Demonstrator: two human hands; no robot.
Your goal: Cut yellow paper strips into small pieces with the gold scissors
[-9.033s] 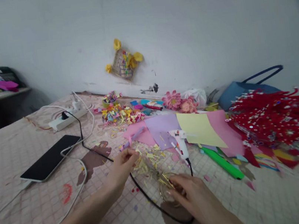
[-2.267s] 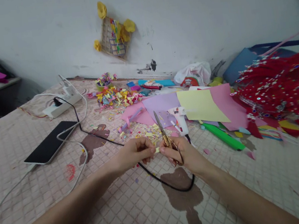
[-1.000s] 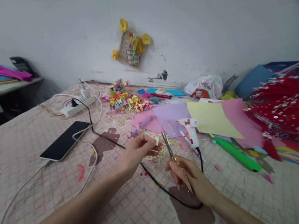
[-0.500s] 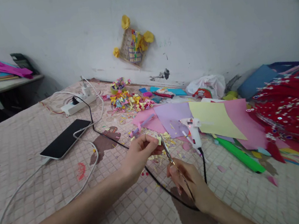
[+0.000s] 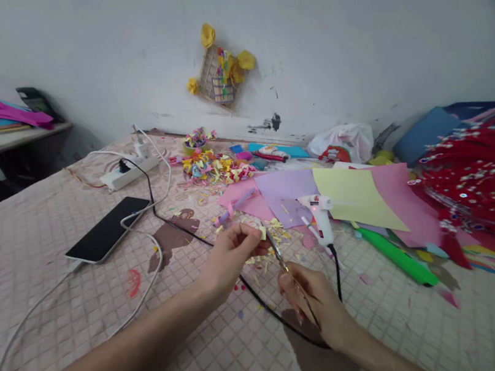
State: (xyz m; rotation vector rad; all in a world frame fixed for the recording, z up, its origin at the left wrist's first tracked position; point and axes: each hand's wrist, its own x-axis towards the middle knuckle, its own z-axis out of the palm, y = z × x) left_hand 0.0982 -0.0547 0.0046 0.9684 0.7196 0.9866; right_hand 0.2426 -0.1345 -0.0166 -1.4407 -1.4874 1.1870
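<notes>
Between the thumb and fingers of my left hand (image 5: 237,255) is a small piece of pale yellow paper (image 5: 262,233). My right hand (image 5: 315,299) grips a pair of scissors (image 5: 279,257), their blades pointing up and away, close beside the paper. Yellow paper scraps (image 5: 278,233) lie scattered on the table just behind both hands. A white hot glue gun (image 5: 323,224) stands right of the scissors, its black cord running down past my right hand. Part of the scissor handles is hidden by my fingers.
Pink, purple and yellow paper sheets (image 5: 355,191) spread behind the glue gun. A phone (image 5: 108,231) with a white cable and a power strip (image 5: 129,173) lie left. Behind are colourful cut pieces (image 5: 212,169); right, a green roll (image 5: 397,256) and a red sequined heap (image 5: 488,180).
Hardly anything differs. My right hand and the scissors have shifted very slightly, while my left hand keeps the paper in nearly the same place.
</notes>
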